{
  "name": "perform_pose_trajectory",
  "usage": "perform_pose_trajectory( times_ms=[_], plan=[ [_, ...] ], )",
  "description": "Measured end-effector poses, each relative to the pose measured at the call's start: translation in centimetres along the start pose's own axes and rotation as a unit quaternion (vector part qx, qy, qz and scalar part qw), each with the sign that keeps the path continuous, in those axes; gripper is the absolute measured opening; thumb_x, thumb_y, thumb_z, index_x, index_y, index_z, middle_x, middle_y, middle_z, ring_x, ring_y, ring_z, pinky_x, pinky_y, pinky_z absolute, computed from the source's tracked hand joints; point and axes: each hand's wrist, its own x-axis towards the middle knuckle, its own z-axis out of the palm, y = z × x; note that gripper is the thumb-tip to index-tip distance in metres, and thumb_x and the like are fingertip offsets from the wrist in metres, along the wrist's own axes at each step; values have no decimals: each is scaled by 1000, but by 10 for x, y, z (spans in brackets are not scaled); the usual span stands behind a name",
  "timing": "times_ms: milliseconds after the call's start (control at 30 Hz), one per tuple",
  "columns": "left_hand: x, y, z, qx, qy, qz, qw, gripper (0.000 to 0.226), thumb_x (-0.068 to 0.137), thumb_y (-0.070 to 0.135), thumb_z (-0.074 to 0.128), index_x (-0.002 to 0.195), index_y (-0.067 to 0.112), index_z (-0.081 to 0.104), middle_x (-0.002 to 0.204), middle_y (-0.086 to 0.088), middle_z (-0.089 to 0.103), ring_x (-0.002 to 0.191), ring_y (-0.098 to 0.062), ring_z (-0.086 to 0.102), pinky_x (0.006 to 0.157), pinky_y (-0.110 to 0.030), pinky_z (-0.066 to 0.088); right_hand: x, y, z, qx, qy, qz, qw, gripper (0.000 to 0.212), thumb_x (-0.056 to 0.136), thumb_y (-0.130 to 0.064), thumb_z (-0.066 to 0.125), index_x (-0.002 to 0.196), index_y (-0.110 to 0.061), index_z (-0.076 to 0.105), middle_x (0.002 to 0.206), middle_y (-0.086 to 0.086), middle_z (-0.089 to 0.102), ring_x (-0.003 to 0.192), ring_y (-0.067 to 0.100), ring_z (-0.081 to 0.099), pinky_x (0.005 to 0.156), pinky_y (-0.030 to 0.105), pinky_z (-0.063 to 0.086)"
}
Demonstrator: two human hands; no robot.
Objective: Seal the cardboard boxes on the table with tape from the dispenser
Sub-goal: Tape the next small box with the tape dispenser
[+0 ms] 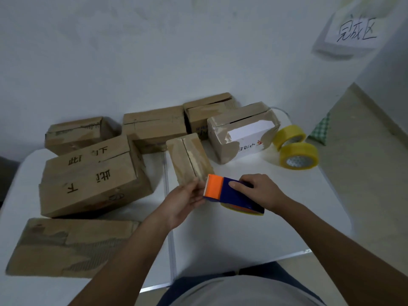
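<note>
Right grip (259,192) curls over the blue body of the tape dispenser (234,194) just right of frame centre, thumb on top, while the left grip (184,200) pinches at the tape end beside the dispenser's orange toothed blade. Just above them a small narrow box (187,161) lies on the white surface (242,235) with its top seam facing up. More cardboard boxes (88,175) crowd the left and upper middle, and two yellow tape rolls (295,149) sit at the right.
</note>
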Motion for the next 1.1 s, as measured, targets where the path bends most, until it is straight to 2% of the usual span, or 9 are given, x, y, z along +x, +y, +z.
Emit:
perform_pose_trajectory(
  times_ms=[100,400,633,800,967,1100],
  plan=[
    [-5,5,5,-17,-13,17,1000,35,105,29,44,114,9,70,112,-9,73,106,-19,69,96,-32,50,-3,2,-1,-9,-3,-1,1000,40,92,-55,53,85,-18,67,78,-4,68,70,9,63,62,22,43],
    [-4,-1,23,-71,3,-27,997,25,93,21,65,115,11,70,109,-5,73,95,-12,69,79,-22,53,-5,6,-15,-22,-41,-2,999,36,93,-54,53,94,-20,65,86,-5,68,75,7,63,65,19,42],
    [-2,-4,38,-45,4,-33,998,18,93,10,63,110,10,70,96,-5,74,86,-10,69,69,-19,54,-6,13,-26,-35,-65,-6,997,39,92,-55,53,101,-19,65,93,-5,70,79,7,64,65,17,42],
    [-3,-4,38,-1,-19,-56,998,22,93,12,65,114,10,70,101,-5,71,88,-9,65,77,-20,51,-8,16,-33,-35,-85,-4,996,33,92,-55,53,98,-23,62,89,-11,65,77,4,62,63,15,40],
    [-4,-4,43,24,1,-35,999,15,95,11,62,107,13,71,90,-1,73,85,-10,65,75,-21,50,-5,16,-37,-46,-87,-17,995,37,92,-55,52,101,-22,64,89,-11,65,77,3,62,62,15,39],
    [-4,-6,47,63,14,-10,998,18,97,12,58,113,11,69,104,-6,74,99,-16,68,81,-25,53,-2,18,-35,-48,-88,-20,995,40,92,-57,52,102,-21,65,92,-8,69,78,5,63,63,15,41]
  ],
)
